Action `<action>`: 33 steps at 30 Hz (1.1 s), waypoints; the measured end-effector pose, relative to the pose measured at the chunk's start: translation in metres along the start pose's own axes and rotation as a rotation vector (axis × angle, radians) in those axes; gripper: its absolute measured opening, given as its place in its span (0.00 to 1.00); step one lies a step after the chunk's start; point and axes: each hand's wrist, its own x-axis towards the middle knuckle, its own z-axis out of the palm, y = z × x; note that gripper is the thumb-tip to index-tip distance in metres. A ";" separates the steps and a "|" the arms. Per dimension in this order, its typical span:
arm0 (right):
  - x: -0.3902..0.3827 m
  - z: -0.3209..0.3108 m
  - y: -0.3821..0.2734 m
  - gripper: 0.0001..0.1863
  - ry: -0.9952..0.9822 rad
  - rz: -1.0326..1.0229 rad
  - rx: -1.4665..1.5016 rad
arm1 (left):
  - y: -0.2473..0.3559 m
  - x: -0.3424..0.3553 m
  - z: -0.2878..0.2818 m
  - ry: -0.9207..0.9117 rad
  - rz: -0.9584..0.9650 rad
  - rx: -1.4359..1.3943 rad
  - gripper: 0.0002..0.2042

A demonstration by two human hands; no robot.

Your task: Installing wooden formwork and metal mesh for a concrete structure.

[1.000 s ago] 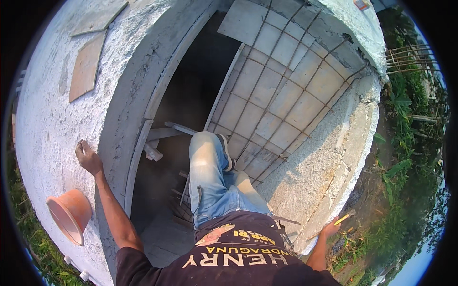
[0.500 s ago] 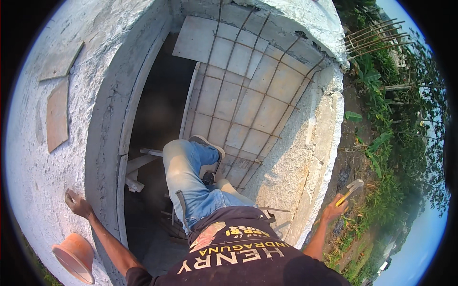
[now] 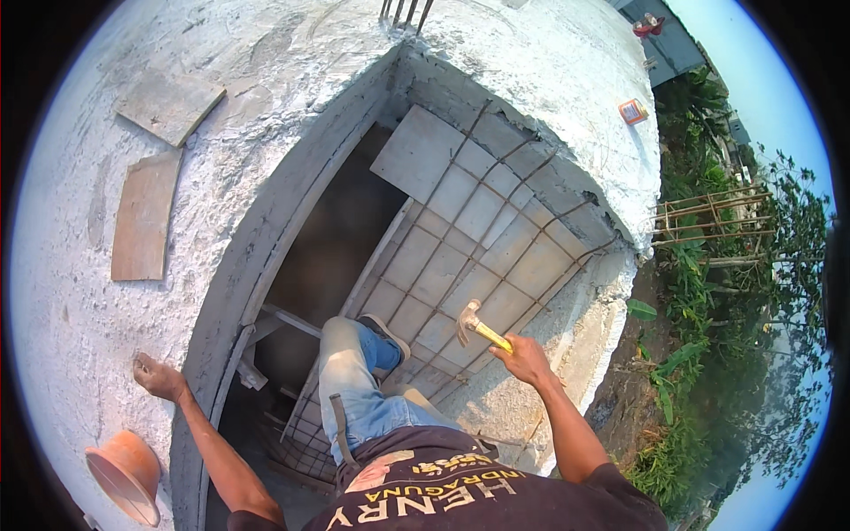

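Note:
My right hand (image 3: 522, 358) grips a claw hammer (image 3: 487, 332) by its yellow handle, its metal head raised over a rebar grid (image 3: 450, 230) laid on pale boards. My left hand (image 3: 159, 376) has curled fingers at the white plastered ledge (image 3: 97, 336); what they hold, if anything, is too small to make out. An orange plastic pot (image 3: 124, 469) lies tilted below my left hand. My legs in jeans (image 3: 354, 372) are down in the opening, one shoe on the grid beside a dark gap (image 3: 319, 221).
Two flat tiles (image 3: 146, 212) lie on the left ledge. A small orange container (image 3: 632, 111) sits on the far ledge, rebar stubs (image 3: 407, 18) rise at the top. Past the right edge are a drop with plants (image 3: 686, 354) and protruding bars (image 3: 708, 217).
My right hand has swung inward from the outer right edge, bringing the hammer over the grid. My view has shifted. My left hand stays by the left ledge, fingers curled.

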 end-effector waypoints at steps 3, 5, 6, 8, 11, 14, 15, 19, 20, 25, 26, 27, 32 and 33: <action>0.021 0.004 -0.028 0.22 -0.165 -0.021 0.014 | 0.020 -0.006 -0.003 -0.043 -0.047 -0.011 0.18; 0.031 0.008 -0.043 0.23 -0.205 -0.037 0.017 | 0.028 -0.004 -0.005 -0.067 -0.069 -0.017 0.18; 0.028 0.008 -0.052 0.24 -0.238 -0.042 0.036 | 0.028 -0.006 -0.007 -0.076 -0.036 -0.008 0.17; 0.030 0.001 -0.073 0.24 -0.271 -0.025 0.003 | 0.036 -0.006 -0.013 -0.071 0.015 -0.012 0.16; 0.014 -0.011 -0.085 0.25 -0.276 -0.001 -0.050 | 0.025 -0.003 -0.016 -0.111 0.049 0.044 0.16; -0.014 -0.029 -0.097 0.27 -0.215 0.034 -0.104 | 0.040 -0.009 -0.010 -0.128 -0.006 0.015 0.15; -0.024 -0.038 -0.104 0.28 -0.176 0.053 -0.135 | 0.039 -0.010 -0.009 -0.141 -0.025 0.006 0.15; -0.052 -0.075 -0.127 0.24 -0.078 0.050 -0.113 | 0.035 -0.006 -0.010 -0.174 -0.049 0.027 0.17; -0.057 -0.083 -0.130 0.21 -0.019 0.005 -0.090 | 0.042 -0.006 -0.013 -0.168 -0.067 0.013 0.16; -0.074 -0.122 -0.163 0.19 -0.002 0.026 -0.070 | 0.046 -0.006 -0.017 -0.177 -0.108 -0.005 0.16; -0.074 -0.128 -0.166 0.20 -0.003 0.023 -0.062 | 0.045 -0.007 -0.016 -0.172 -0.126 0.008 0.16; -0.072 -0.134 -0.167 0.20 -0.002 0.021 -0.056 | 0.047 -0.007 -0.016 -0.187 -0.129 0.014 0.16; -0.045 -0.170 -0.183 0.20 -0.119 0.020 0.001 | 0.054 -0.008 -0.022 -0.160 -0.187 -0.010 0.14; -0.039 -0.181 -0.192 0.20 -0.142 0.005 -0.026 | 0.055 -0.007 -0.019 -0.146 -0.220 -0.026 0.13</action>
